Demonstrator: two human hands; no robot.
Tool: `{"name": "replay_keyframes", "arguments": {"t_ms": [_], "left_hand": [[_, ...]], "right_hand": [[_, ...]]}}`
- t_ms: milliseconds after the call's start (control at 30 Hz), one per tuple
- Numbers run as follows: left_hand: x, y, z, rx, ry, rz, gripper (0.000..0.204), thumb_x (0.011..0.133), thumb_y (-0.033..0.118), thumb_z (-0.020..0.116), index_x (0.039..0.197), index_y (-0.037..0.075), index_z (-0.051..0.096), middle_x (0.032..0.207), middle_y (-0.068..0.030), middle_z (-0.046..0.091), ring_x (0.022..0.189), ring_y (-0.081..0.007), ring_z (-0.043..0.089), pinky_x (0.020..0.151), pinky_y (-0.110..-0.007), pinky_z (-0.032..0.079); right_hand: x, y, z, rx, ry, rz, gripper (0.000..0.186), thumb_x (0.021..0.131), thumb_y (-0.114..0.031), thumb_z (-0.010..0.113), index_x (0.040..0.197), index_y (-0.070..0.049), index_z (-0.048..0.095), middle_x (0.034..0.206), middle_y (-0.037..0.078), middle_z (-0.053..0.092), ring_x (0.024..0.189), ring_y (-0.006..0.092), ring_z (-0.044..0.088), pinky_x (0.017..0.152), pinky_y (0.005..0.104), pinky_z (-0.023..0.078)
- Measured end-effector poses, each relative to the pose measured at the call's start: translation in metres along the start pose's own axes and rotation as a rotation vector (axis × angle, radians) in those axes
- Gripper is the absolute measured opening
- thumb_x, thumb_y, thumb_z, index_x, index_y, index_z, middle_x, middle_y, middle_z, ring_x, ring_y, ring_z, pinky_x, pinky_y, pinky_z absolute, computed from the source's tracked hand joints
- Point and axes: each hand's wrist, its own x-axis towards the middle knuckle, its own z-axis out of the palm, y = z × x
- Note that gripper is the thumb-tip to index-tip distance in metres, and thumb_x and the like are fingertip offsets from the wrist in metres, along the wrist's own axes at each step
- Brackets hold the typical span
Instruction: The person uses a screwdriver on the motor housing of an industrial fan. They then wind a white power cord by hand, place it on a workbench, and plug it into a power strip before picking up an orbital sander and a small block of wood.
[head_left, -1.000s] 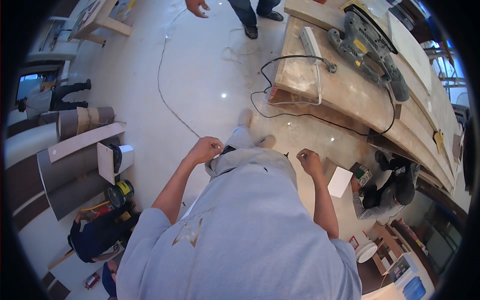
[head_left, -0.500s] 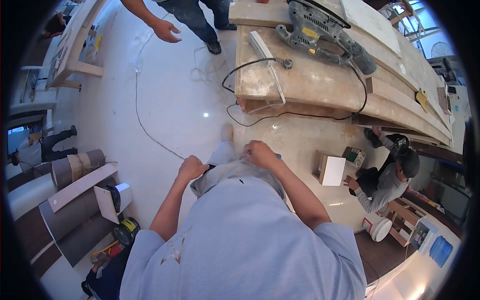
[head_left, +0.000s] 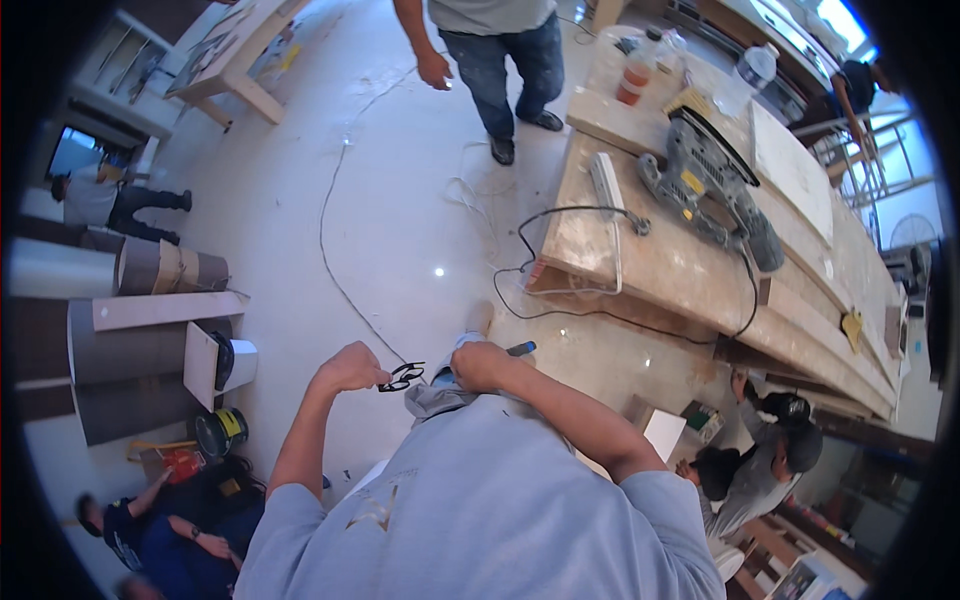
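Black-framed eyeglasses are pinched in the fingers of my left hand, out to the left of my waist. My right hand is closed in front of my waist, by the bunched hem of my grey shirt. What its fingers hold, if anything, is hidden. Just beyond that hand a blue-and-dark stick-like thing pokes out; I cannot tell whether it is held.
Ahead right stands a wooden workbench with a dusty sander, a power strip and bottles. A cable trails over the floor. One person stands ahead; another crouches at right. Rolls lie at left.
My left hand has moved left off the shirt hem, and the eyeglasses now show in it. My right hand has shifted left and nearer. The view has turned, so more of the standing person shows.
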Motion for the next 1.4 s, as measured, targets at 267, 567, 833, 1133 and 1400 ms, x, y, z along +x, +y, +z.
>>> {"name": "replay_keyframes", "arguments": {"t_ms": [267,567,833,1133,1400], "left_hand": [[0.048,-0.038,0.051,-0.107,0.233,-0.128,0.034,0.068,0.034,0.069,0.069,0.001,0.069,0.073,-0.0209,0.065,0.07,-0.0334,0.065,0.065,-0.04,0.052],[0.094,-0.061,0.095,-0.042,0.215,-0.148,0.046,0.069,0.034,0.066,0.09,-0.007,0.066,0.097,-0.0262,0.065,0.093,-0.038,0.064,0.08,-0.043,0.052],[0.08,-0.078,0.076,-0.151,0.318,-0.251,0.043,0.069,0.034,0.067,0.088,-0.005,0.067,0.092,-0.0243,0.066,0.09,-0.0375,0.065,0.077,-0.043,0.053],[0.117,-0.059,0.022,-0.676,0.629,0.112,0.036,0.078,0.033,0.068,0.071,-0.003,0.068,0.066,-0.013,0.065,0.058,-0.0182,0.059,0.056,-0.034,0.046],[0.12,-0.007,-0.031,-1.234,0.093,0.428,0.026,0.083,0.026,0.067,0.077,0.0,0.067,0.063,-0.0002,0.059,0.056,-0.0072,0.05,0.049,-0.026,0.042]], "right_hand": [[-0.011,-0.028,-0.035,-0.169,-0.096,0.02,0.02,0.07,-0.016,0.06,0.078,0.0,0.068,0.081,0.019,0.067,0.08,0.0332,0.067,0.07,0.0412,0.054],[0.006,-0.015,-0.037,-0.119,-0.241,-0.063,0.023,0.072,-0.019,0.058,0.08,0.0,0.069,0.082,0.022,0.066,0.082,0.0337,0.066,0.072,0.0421,0.054],[0.025,-0.045,-0.028,-0.408,-0.061,-0.176,0.017,0.078,-0.015,0.055,0.084,-0.004,0.067,0.088,0.016,0.067,0.079,0.029,0.067,0.066,0.04,0.055],[0.015,-0.103,-0.149,-0.323,0.292,-0.342,0.017,0.077,-0.019,0.056,0.082,-0.004,0.061,0.078,0.012,0.062,0.065,0.0296,0.064,0.06,0.0407,0.052],[0.072,-0.107,-0.223,0.007,0.23,-0.3,0.019,0.075,-0.016,0.055,0.081,0.0,0.062,0.079,0.016,0.063,0.074,0.0344,0.062,0.069,0.0418,0.05]]}}
